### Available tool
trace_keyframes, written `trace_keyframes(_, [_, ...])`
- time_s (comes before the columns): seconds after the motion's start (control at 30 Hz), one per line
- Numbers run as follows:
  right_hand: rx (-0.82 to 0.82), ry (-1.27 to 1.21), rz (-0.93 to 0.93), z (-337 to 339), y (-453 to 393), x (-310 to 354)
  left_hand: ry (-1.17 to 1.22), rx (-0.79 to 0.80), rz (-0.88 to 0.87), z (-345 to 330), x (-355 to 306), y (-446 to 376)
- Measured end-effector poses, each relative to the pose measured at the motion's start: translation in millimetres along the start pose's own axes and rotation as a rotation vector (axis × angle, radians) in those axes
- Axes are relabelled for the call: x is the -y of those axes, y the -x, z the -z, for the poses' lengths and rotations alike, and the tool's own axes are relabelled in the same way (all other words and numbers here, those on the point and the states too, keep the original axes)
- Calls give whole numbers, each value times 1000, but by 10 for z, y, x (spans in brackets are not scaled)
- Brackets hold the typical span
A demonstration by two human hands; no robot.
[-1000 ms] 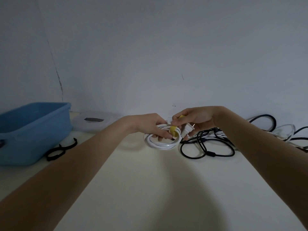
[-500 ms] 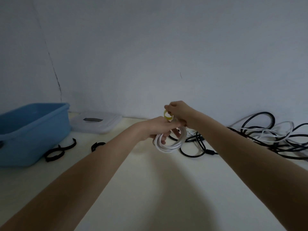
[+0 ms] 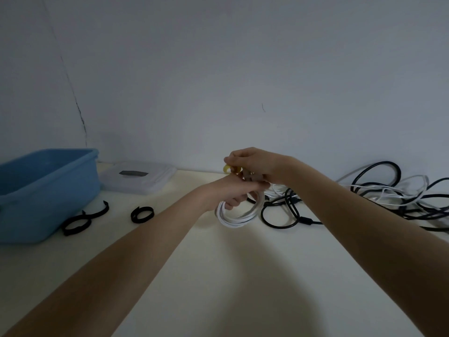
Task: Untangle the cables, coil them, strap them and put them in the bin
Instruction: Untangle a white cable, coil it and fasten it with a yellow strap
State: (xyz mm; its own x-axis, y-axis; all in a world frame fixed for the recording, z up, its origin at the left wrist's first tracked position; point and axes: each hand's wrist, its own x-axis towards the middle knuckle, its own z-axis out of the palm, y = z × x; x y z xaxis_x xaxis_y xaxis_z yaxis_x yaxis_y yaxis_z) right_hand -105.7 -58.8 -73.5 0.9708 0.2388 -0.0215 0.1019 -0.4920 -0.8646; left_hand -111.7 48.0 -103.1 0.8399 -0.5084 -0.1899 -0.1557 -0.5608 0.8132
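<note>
Head view: left hand (image 3: 233,190) has lifted the coiled white cable (image 3: 239,212) off the cream tabletop (image 3: 218,276) since 1 second ago, fingers curled through it. Right hand (image 3: 252,164) now pinches the yellow strap loop (image 3: 228,168) above it. Blue plastic bin (image 3: 46,190) sits far left, tangled black and white cables (image 3: 388,193) right.

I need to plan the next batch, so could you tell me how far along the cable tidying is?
Done: one white cable is coiled. In hand: the left hand grips that coil while the right hand pinches a yellow strap above it. Left: the tangled pile of black and white cables is untouched, black straps lie unused, and the blue bin shows no cables.
</note>
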Motion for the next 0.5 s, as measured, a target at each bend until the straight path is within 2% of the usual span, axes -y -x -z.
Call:
trace_keyframes(0.07, [-63, -87, -22, -34, -18, -16, -118, -103, -47, -43, 12, -15])
trace_keyframes(0.17, [-116, -399, -145, 27, -26, -43, -191, -206, -144, -43, 11, -8])
trace_keyframes(0.23, [-157, -603, -233, 105, -19, -91, -136, -252, -162, -2, 17, -6])
trace_keyframes(0.33, [-284, -737, -281, 160, -14, -186, -31, -327, -190, 63, 32, -31])
trace_keyframes(0.5, [-355, -709, -229, 159, -16, -256, 265, -301, -151, 99, 11, -68])
